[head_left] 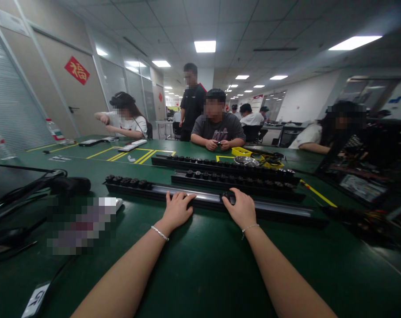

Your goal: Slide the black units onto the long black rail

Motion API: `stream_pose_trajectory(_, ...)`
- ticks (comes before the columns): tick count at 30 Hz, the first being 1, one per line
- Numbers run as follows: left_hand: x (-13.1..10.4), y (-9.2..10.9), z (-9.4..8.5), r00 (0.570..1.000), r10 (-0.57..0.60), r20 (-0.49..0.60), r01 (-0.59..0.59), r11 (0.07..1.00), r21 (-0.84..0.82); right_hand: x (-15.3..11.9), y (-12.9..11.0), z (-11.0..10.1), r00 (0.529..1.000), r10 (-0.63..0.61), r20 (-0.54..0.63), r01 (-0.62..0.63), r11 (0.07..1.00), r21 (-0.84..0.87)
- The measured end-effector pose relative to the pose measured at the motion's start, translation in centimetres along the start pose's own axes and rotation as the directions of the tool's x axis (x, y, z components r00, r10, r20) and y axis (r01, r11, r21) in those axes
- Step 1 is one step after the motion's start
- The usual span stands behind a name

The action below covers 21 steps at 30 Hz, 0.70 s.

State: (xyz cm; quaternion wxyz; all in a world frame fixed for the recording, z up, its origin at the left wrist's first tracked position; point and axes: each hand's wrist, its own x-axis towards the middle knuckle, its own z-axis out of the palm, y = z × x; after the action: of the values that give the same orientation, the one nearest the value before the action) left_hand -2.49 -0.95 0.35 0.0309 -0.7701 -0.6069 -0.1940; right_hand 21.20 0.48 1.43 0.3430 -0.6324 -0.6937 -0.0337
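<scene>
Two rear rails [238, 181] in my head view carry black parts along much of their length, while the nearest rail [207, 198] looks only partly filled: a cluster of black pieces [127, 181] sits at its left end and most of the rest is bare. My left hand [178, 210] rests on that rail, fingers apart; my right hand [242, 207] pinches a single black piece [227, 195] midway along. Yellow tape [99, 153] marks the green worktop [200, 269]; a co-worker [216, 126] sits opposite under bright ceiling panels [205, 46].

Workshop-like office, green worktable [207, 265], ceiling lights [205, 47]
</scene>
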Motion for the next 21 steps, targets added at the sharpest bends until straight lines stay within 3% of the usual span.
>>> stream_pose_trajectory(8,0.1,0.1,0.1,1.0,-0.008,-0.015,0.008,1.0,-0.002,0.4,-1.8,0.8,0.99,0.091,0.107,-0.087,0.995,-0.047)
stream_pose_trajectory(21,0.1,0.0,0.1,1.0,-0.008,-0.007,0.008,1.0,0.0,0.3,-1.7,0.4,0.988,0.114,0.105,-0.109,0.992,-0.058)
